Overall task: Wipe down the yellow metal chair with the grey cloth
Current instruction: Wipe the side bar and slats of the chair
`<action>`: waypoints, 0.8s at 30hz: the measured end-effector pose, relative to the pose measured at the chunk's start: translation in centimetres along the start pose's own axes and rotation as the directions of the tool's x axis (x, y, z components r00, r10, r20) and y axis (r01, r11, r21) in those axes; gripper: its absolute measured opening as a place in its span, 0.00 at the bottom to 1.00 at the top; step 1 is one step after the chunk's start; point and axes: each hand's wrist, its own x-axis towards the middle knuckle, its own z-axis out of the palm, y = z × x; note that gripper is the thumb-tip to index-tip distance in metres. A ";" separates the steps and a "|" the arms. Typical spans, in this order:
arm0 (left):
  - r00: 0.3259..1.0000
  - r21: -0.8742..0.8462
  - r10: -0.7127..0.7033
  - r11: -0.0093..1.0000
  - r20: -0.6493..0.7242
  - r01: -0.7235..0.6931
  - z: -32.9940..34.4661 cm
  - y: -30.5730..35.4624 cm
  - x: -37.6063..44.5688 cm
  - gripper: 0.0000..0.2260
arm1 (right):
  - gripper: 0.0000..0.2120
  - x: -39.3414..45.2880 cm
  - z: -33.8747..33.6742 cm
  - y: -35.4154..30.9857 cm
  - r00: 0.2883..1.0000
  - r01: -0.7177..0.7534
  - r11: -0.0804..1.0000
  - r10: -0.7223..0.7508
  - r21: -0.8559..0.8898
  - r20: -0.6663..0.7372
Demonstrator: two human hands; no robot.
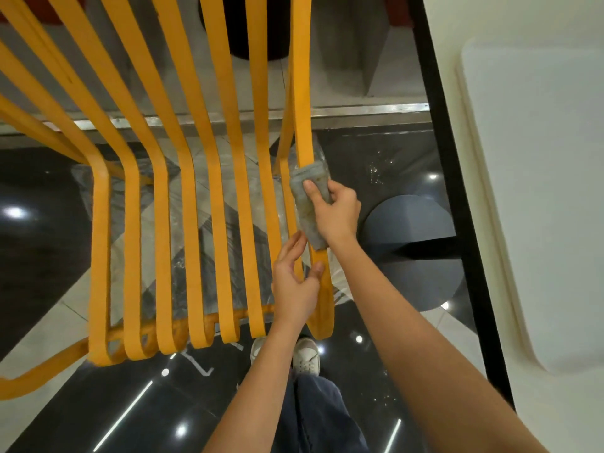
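Both forearms come up from the bottom edge, bare, over dark trousers (323, 420) and white sneakers (305, 356) on the floor.

Grey cloth (309, 204): folded into a long pad, laid along the rightmost slat (302, 93) of the yellow chair (163, 223), roughly where the slat bends from backrest into seat. Right hand (338, 212) grips it, thumb pressed on the cloth's top face, other fingers curled round the far right edge. Cloth is in contact with the slat and hides that section of it.

Left hand (295, 282): just below the cloth on the same slat. Thumb on the slat's top face, fingers straight and reaching past its left edge into the gap beside the next slat. Loose pinch on the slat; whether the fingertips wrap under it I cannot tell.

Chair: flat orange-yellow metal strips running down the back, bending, then curling under at the front edge above a yellow crossbar (196, 325). Yellow armrest or leg tube sweeps off lower left (39, 374). Clear plastic sheeting (228, 197) shows under the seat through the slats.

Surroundings: glossy dark floor (98, 420) with light reflections, paler tile bands, metal threshold strip (359, 111) across the frame. Round dark grey pedestal base (411, 250) right of the chair. White surface (539, 191) with black edge along the right side.
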 end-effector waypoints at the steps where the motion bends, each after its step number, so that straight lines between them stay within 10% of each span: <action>1: 1.000 0.009 -0.009 1.000 -0.005 0.010 0.0 0.2 0.0 0.26 | 0.15 -0.8 -0.3 0.1 0.999 -0.031 0.999 0.032 0.029 -0.017; 13: 0.941 -0.424 -0.336 0.848 0.035 0.318 0.3 3.2 -2.8 0.28 | 0.06 -9.7 -3.3 4.1 0.946 -0.321 0.888 0.284 0.329 0.156; 24: 0.884 -0.482 -0.464 0.764 0.052 0.429 -0.3 3.0 -2.9 0.20 | 0.06 -10.7 -1.6 3.8 0.962 -0.216 0.961 0.240 0.174 -0.133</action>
